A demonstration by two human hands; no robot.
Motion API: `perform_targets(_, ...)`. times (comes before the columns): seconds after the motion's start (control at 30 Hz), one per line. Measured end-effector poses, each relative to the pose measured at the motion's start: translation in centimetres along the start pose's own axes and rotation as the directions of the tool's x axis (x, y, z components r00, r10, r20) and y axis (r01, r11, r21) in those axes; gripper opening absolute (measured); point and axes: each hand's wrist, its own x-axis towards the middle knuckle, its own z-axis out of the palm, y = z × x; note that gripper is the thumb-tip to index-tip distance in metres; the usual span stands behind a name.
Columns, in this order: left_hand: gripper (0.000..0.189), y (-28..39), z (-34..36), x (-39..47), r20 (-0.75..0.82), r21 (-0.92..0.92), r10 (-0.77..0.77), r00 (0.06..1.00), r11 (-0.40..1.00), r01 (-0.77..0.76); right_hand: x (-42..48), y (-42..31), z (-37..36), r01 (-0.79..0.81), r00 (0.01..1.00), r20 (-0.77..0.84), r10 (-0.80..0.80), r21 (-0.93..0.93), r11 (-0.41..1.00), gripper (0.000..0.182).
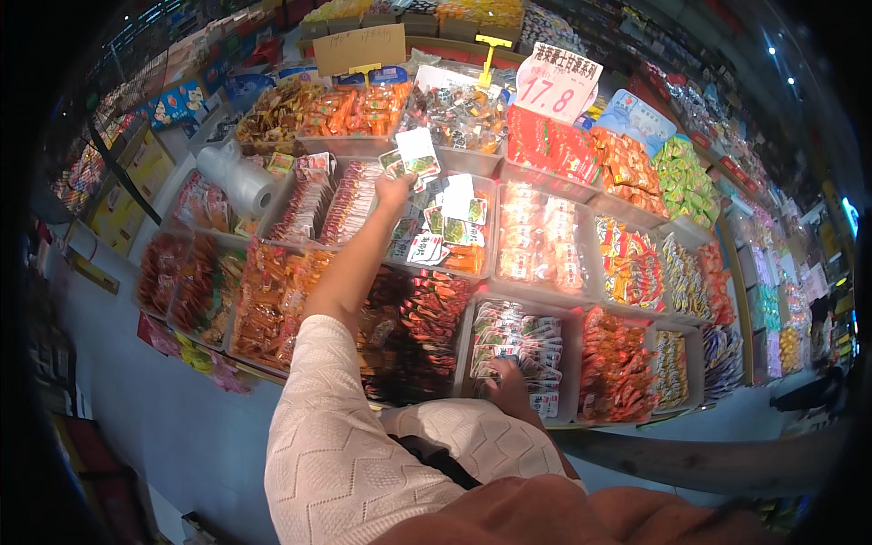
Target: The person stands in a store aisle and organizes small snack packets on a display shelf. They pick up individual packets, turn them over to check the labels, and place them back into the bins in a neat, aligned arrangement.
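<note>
My left hand (395, 189) reaches over the middle row and grips a few flat snack packets (418, 154) with white and green printing. Beneath and beside it is a plastic bin (492, 225) of similar loose packets (463, 231), some lying white side up. My right hand (511, 385) is low in the front row, on small packets (519, 327) stacked in overlapping rows in a translucent bin (571, 368). Its fingertips are partly lost among them, so whether it grips any is unclear.
Snack bins surround both hands, including red packets (616, 368) on the right and orange packets (272, 293) on the left. A plastic bag roll (235, 180) lies across the left bins. Behind stand a price sign (558, 82), a cardboard sign (359, 50) and a yellow sign holder (488, 58).
</note>
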Motion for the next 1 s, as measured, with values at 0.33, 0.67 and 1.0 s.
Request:
perform_targets(0.33, 0.043, 9.5, -0.1, -11.1, 0.444, 0.002, -0.407, 0.798, 0.891, 0.453, 3.8, -4.1, -4.3, 0.090, 0.981, -0.184, -0.063, 0.142, 0.986, 0.034)
perform_targets(0.67, 0.041, 8.1, 1.4, -22.9, 0.650, 0.431, -0.527, 0.548, 0.849, 0.306, 7.9, -10.6, -11.2, 0.181, 0.901, -0.391, -0.187, -0.052, 0.982, 0.030)
perform_targets(1.0, 0.037, 6.6, 2.7, -28.5, 0.702, 0.349, -0.540, 0.464, 0.829, 0.437, 7.2, -9.1, -8.3, 0.034, 0.893, -0.361, 0.269, 0.652, 0.758, 0.022)
